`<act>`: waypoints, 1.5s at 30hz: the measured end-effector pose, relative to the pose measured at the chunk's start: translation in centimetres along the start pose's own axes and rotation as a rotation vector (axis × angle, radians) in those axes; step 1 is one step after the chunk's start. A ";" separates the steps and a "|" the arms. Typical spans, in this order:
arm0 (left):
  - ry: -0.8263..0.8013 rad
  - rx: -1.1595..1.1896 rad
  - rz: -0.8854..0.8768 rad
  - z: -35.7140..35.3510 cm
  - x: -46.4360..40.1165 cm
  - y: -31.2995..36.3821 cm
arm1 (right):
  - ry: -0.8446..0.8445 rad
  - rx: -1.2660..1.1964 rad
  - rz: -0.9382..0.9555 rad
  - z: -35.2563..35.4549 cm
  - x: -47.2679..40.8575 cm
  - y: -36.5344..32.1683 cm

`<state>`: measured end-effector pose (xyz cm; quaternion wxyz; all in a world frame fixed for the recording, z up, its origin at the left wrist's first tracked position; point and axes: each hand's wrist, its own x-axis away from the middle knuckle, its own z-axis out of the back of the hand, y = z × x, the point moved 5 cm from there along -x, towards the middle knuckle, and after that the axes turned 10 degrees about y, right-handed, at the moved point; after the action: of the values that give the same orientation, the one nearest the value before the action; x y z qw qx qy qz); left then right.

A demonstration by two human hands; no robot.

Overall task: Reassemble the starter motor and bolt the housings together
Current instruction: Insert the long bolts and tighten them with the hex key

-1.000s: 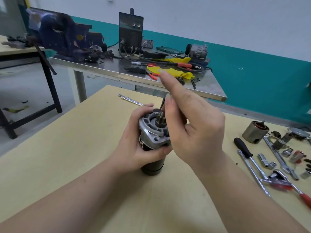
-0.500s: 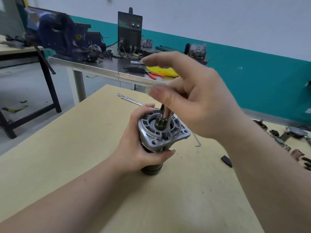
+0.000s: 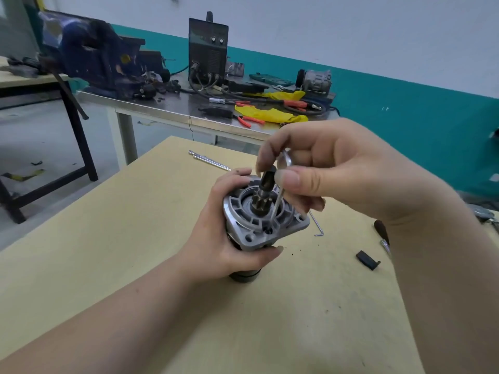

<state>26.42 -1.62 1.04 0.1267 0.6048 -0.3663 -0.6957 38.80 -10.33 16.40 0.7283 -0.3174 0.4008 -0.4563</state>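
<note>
A steel worktop (image 3: 172, 109) stands behind the wooden one. At its left end sits a blue bench vise (image 3: 91, 55); right of the vise stands a dark welding machine (image 3: 208, 47) with cables (image 3: 243, 99) trailing to its right. Further right of the vise lie yellow cloths (image 3: 270, 114), red-handled pliers (image 3: 249, 120) and, at the far end, a grey motor unit (image 3: 314, 81).

Ahead of you the wall (image 3: 351, 36) is white above a teal band (image 3: 405, 112). A steel bench (image 3: 162, 107) stands before it on the grey floor (image 3: 40, 136), carrying a blue vise (image 3: 89, 55) and a black welder (image 3: 208, 47). Your pale wooden table (image 3: 108, 225) sits nearest.
</note>
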 end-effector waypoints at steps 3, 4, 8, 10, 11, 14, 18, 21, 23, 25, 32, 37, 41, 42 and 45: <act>-0.008 -0.007 0.002 0.0 0.1 -0.3 | 0.154 0.051 0.116 0.2 0.0 0.3; -0.006 -0.008 -0.001 0.0 0.1 -0.4 | 0.251 0.118 0.165 0.2 0.3 0.3; 0.087 -0.041 0.025 -0.2 0.3 -0.8 | 0.921 0.753 0.398 -1.0 3.3 1.0; 0.132 -0.066 0.024 -0.1 0.4 -0.9 | 1.112 0.744 0.431 -2.9 3.9 1.5; 0.133 -0.065 0.003 -0.1 0.4 -0.9 | 1.084 0.602 0.437 -3.4 3.7 2.0; 0.106 -0.054 -0.013 0.0 0.2 -0.7 | 0.833 0.269 0.340 -2.5 2.1 2.5; 0.119 -0.079 0.026 -0.2 0.3 -0.5 | 0.794 0.676 0.558 -2.9 1.9 1.3; 0.157 -0.116 0.020 -0.1 0.4 -0.3 | 0.865 0.826 0.576 -4.2 1.6 1.1; 0.159 -0.122 0.026 0.0 0.4 -0.3 | 0.716 0.764 0.500 -3.2 1.2 0.7; 0.144 -0.110 0.049 0.0 0.3 -0.5 | 0.485 0.609 0.314 -1.2 0.8 0.6; 0.121 -0.119 0.038 0.0 0.3 -0.4 | 0.327 0.419 0.259 0.4 -0.3 -0.9; 0.187 -0.177 0.035 -0.6 0.8 -0.1 | 0.813 1.229 0.274 -1.7 0.6 -1.2; 0.187 -0.171 0.013 -0.6 0.8 0.1 | 0.695 0.706 0.117 -0.6 0.2 -0.2; 0.171 -0.154 0.015 -0.4 0.7 0.0 | 0.562 0.488 0.058 -0.2 0.1 0.1; 0.130 -0.117 0.020 -0.2 0.5 -0.2 | 0.253 0.066 -0.001 0.7 0.3 0.6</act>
<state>26.49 -1.90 0.52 0.1921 0.6365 -0.3219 -0.6740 39.75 -10.32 16.12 0.6817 -0.2337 0.4740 -0.5059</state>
